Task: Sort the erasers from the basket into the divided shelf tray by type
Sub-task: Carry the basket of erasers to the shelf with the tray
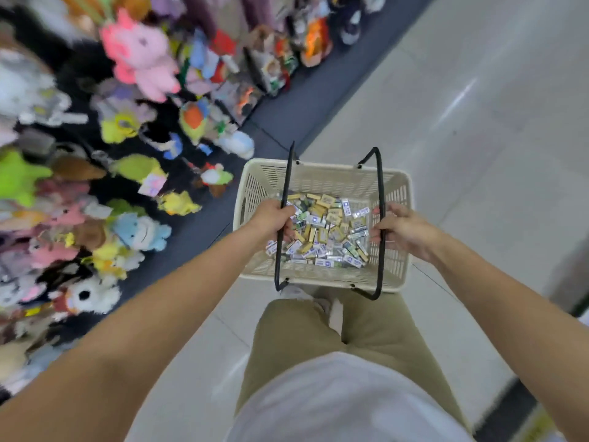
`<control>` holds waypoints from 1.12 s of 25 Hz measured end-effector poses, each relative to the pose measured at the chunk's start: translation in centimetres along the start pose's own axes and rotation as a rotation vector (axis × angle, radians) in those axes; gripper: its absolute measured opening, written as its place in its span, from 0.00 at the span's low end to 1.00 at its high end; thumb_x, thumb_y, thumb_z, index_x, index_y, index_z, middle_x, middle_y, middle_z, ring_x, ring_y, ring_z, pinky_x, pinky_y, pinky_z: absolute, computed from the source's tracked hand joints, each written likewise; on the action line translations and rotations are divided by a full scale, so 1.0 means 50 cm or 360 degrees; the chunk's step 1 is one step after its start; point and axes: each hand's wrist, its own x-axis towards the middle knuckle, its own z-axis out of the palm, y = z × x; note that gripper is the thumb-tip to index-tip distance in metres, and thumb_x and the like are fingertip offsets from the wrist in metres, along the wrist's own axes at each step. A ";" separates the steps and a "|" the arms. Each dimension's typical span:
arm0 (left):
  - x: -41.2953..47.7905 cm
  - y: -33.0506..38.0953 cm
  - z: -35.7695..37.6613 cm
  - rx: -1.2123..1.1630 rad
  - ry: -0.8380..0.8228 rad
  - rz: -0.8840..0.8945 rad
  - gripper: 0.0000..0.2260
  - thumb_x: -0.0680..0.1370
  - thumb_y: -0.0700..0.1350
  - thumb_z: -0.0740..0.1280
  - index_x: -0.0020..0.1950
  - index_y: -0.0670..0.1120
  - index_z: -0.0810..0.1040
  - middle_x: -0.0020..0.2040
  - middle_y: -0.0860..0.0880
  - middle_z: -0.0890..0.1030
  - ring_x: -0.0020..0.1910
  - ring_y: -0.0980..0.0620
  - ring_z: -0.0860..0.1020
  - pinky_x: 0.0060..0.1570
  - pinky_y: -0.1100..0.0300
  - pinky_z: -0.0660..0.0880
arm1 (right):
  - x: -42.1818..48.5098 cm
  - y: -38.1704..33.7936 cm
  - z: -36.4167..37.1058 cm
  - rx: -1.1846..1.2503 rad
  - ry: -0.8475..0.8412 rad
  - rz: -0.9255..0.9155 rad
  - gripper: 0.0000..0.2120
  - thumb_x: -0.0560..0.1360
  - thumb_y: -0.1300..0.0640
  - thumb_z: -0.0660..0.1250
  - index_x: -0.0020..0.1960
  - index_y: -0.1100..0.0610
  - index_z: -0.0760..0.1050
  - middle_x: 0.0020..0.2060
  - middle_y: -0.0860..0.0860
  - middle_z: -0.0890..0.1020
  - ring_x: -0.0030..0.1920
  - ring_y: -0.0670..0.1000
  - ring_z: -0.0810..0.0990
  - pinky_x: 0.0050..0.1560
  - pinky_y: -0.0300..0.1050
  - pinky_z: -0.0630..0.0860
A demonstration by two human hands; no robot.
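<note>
A cream plastic basket (pixel 396 199) hangs in front of me above the floor, carried by its two black wire handles. My left hand (pixel 273 218) grips the left handle (pixel 284 199) and my right hand (pixel 402 229) grips the right handle (pixel 381 199). The basket's bottom is covered with several small wrapped erasers (pixel 328 231), some yellow, some white with blue print, some green. The divided shelf tray is not in view.
Shelves of plush toys (pixel 140 55) run along the left, blurred, above a dark base (pixel 287 116). A pale tiled aisle floor (pixel 462 106) stretches ahead and to the right. My legs in khaki trousers (pixel 302 339) are below the basket.
</note>
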 end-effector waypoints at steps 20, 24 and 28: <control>0.398 0.845 0.661 0.0760 -0.0495 0.0272 0.02 0.79 0.37 0.61 0.48 0.39 0.69 0.30 0.46 0.71 0.24 0.51 0.69 0.24 0.61 0.70 | 0.154 -0.342 -0.781 0.0592 0.0889 -0.0199 0.06 0.74 0.64 0.64 0.50 0.57 0.71 0.35 0.51 0.73 0.32 0.49 0.72 0.37 0.43 0.71; 0.468 1.052 0.765 0.0916 -0.0585 0.0346 0.03 0.80 0.39 0.61 0.47 0.40 0.70 0.32 0.46 0.72 0.25 0.51 0.71 0.28 0.58 0.72 | 0.188 -0.475 -0.918 0.0655 0.1002 -0.0177 0.07 0.73 0.64 0.64 0.42 0.52 0.70 0.35 0.51 0.73 0.32 0.48 0.72 0.34 0.41 0.69; 0.545 1.272 0.906 0.0999 -0.0652 0.0404 0.02 0.79 0.38 0.61 0.49 0.39 0.70 0.31 0.47 0.72 0.22 0.53 0.71 0.24 0.62 0.73 | 0.233 -0.610 -1.101 0.0751 0.1089 -0.0192 0.07 0.73 0.64 0.64 0.43 0.52 0.70 0.35 0.50 0.73 0.31 0.48 0.73 0.33 0.40 0.69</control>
